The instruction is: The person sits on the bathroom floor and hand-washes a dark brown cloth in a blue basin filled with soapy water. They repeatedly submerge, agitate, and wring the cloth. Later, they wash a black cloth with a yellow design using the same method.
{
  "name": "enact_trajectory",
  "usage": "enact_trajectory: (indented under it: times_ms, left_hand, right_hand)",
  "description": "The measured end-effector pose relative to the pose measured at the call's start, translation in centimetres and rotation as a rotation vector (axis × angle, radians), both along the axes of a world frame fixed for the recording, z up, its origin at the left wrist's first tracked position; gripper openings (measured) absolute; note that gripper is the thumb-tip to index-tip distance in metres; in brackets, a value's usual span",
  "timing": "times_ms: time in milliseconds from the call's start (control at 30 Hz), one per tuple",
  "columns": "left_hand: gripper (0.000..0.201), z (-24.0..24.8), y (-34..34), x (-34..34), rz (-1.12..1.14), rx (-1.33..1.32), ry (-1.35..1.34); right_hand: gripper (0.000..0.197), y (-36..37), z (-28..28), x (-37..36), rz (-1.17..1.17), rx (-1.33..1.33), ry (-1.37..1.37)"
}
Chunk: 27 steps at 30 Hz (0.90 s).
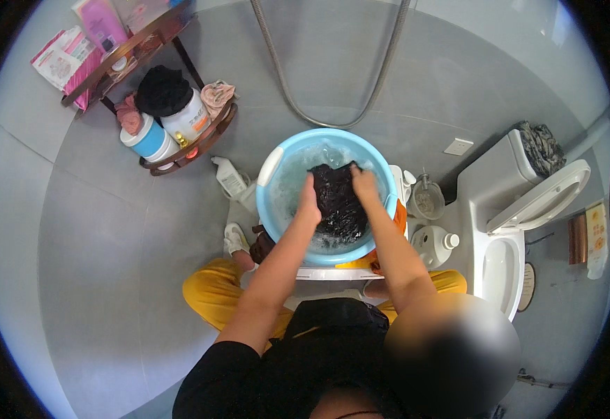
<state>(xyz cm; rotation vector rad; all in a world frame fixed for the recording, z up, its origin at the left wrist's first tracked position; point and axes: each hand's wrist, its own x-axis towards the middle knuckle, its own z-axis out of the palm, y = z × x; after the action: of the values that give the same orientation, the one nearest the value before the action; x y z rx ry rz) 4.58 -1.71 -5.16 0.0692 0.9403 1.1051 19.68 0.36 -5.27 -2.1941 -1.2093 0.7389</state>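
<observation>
A wet black cloth (338,202), bunched and glistening, is held between my two hands over a light blue basin (266,213). Along the cloth's left side, my left hand (309,201) grips it, with most of its fingers hidden behind the fabric. My right hand (365,186) pinches it near the upper right corner. Foamy water (287,178) surrounds the cloth, and its lower end hangs at the water. The exact kind of garment does not show.
White bottles stand left (229,179) and right (433,246) of the basin. Orange fabric (400,215) lies beside its right rim. A toilet (490,181) with raised lid is at right, a loaded corner shelf (211,140) at upper left. A shower hose (277,77) hangs beyond the basin.
</observation>
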Motion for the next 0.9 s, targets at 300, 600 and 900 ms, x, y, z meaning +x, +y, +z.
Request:
enact_trajectory:
  times_ms: [300,600,900]
  left_hand:
    - [0.019,0.8,1.0,-3.7,0.138,0.287,0.605]
    - [0.044,-4.7,2.0,-3.6,-0.019,0.119,0.781]
    - [0.059,-2.5,2.3,-4.9,-0.505,0.217,1.018]
  right_hand:
    - [0.059,0.8,-2.9,4.1,-0.187,0.199,1.171]
    - [0.078,-2.2,0.7,-2.4,0.568,-0.079,-0.153]
    - [0.075,-0.3,-3.5,-1.2,0.366,-0.075,0.119]
